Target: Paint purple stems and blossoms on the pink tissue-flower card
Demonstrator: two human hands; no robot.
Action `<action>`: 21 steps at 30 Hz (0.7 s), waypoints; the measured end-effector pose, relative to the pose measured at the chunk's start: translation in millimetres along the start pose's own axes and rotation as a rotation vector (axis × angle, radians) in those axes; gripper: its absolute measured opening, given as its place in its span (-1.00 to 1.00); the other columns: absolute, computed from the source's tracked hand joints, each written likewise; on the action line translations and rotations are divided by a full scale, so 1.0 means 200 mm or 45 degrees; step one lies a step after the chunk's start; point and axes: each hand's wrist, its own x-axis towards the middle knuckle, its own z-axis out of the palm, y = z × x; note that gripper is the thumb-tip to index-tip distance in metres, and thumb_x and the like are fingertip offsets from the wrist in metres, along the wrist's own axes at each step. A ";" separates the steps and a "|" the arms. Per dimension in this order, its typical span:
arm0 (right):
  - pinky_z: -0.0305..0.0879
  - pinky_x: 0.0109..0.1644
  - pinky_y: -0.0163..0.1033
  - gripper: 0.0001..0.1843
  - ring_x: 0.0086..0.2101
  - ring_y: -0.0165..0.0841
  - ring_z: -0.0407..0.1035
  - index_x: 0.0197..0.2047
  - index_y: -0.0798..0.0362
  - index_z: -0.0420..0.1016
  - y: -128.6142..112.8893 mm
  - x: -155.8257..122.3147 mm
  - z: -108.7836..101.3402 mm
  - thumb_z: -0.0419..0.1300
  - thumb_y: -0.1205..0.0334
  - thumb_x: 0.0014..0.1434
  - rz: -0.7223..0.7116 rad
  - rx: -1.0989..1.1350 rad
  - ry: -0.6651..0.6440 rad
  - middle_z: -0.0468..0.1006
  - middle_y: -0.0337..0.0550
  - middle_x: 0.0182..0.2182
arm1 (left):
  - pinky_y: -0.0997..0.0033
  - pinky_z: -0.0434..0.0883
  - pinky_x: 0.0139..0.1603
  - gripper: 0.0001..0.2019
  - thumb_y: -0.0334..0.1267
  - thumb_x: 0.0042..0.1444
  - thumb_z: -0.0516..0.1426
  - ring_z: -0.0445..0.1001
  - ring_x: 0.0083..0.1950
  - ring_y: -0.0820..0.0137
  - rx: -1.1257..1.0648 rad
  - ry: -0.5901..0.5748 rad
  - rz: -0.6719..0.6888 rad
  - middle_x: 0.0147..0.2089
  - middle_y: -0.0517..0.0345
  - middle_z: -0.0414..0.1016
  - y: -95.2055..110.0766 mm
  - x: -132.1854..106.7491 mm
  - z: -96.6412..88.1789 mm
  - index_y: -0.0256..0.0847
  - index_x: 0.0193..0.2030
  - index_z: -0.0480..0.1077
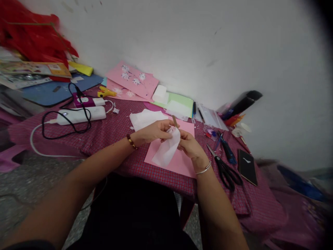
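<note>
Both my hands meet over a pink sheet of paper [179, 161] on the red checked tablecloth [109, 133]. My left hand [153, 132], with a bead bracelet at the wrist, pinches the top of a piece of white tissue paper [166, 149] that hangs down over the pink sheet. My right hand [191, 146], wearing a silver bangle, is closed on the same tissue from the other side. A thin brown stick [174, 121] pokes up between the fingers; which hand holds it I cannot tell.
Black scissors [225, 168] and a dark notebook [247, 166] lie to the right. More white tissue [145, 118] lies behind my hands. A power strip [80, 115] with cables, a yellow glue gun [106, 92], and pink cards with white flowers [132, 80] sit further back.
</note>
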 end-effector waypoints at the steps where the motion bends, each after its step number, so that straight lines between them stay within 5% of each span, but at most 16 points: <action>1: -0.10 -0.60 -0.38 -0.76 -0.65 -0.57 -0.04 -0.33 0.06 0.43 0.00 0.00 0.00 0.32 0.13 -0.03 0.001 0.003 -0.015 0.36 -0.36 -0.60 | 0.62 0.19 -0.56 -0.57 -0.45 -0.02 0.16 0.23 -0.52 0.62 0.004 -0.019 0.009 -0.39 0.26 0.34 0.00 0.00 0.00 -0.28 0.05 0.34; 7: -0.11 -0.60 -0.38 -0.77 -0.66 -0.58 -0.04 -0.30 0.09 0.46 0.01 -0.01 -0.03 0.33 0.18 -0.01 0.000 0.018 -0.084 0.27 -0.40 -0.63 | 0.60 0.21 -0.57 -0.62 -0.38 -0.01 0.19 0.22 -0.54 0.61 0.054 -0.156 -0.026 -0.43 0.29 0.32 0.02 -0.01 -0.02 -0.29 0.00 0.32; 15: -0.10 -0.59 -0.40 -0.78 -0.65 -0.60 -0.02 -0.34 0.08 0.42 0.03 -0.01 -0.06 0.36 0.22 -0.04 -0.014 0.034 -0.001 0.19 -0.44 -0.62 | 0.56 0.23 -0.42 -0.81 -0.34 -0.12 0.26 0.29 -0.46 0.59 0.203 -0.037 -0.083 -0.46 0.28 0.35 0.02 0.00 -0.04 -0.30 -0.43 0.30; 21: -0.13 -0.58 -0.40 -0.76 -0.65 -0.59 -0.05 -0.37 0.08 0.40 0.02 -0.02 -0.05 0.35 0.16 -0.02 0.004 0.019 0.000 0.17 -0.44 -0.63 | 0.61 0.07 -0.55 -0.86 -0.39 -0.06 0.21 0.16 -0.57 0.65 0.116 -0.036 -0.064 -0.54 0.33 0.27 0.02 -0.01 -0.02 -0.28 -0.41 0.27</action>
